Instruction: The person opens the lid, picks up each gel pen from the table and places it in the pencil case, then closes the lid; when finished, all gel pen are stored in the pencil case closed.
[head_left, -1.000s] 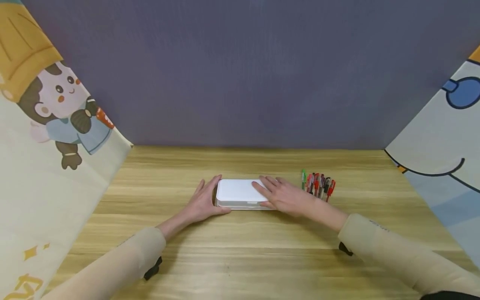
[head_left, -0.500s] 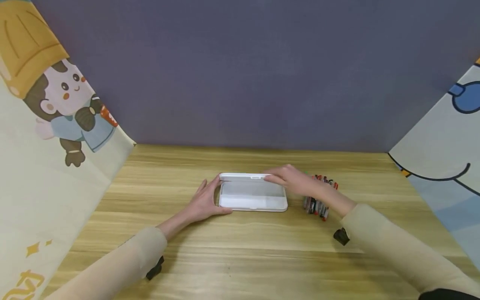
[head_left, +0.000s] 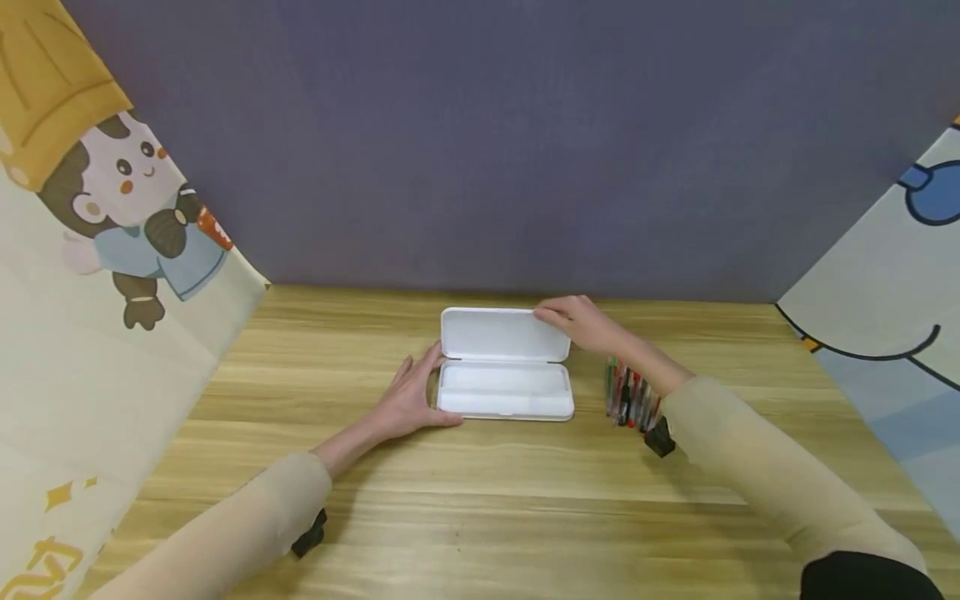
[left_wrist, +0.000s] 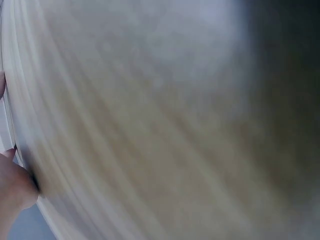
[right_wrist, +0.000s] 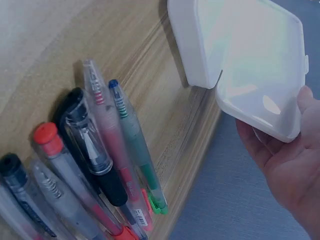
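A white pencil case [head_left: 506, 392] stands in the middle of the table, its lid [head_left: 495, 333] raised at the back and its inside bare. My left hand [head_left: 405, 404] grips the left end of the case, thumb at the front and fingers at the rear corner. In the left wrist view, only part of that hand [left_wrist: 15, 185] shows at the left edge. My right hand [head_left: 588, 323] holds the lid by its upper right corner. The right wrist view shows the thumb of this hand [right_wrist: 295, 165] on the lid's inner side, with fingers behind it.
Several pens [head_left: 630, 396] with green, red and black parts lie side by side right of the case, beneath my right forearm. A dark wall [head_left: 510, 150] rises behind the wooden table [head_left: 450, 500]. Printed cartoon panels flank both sides.
The lid, closed at first, has swung up and back with my right hand, which moved from the case top to the lid's raised edge. My left hand has stayed at the left end.
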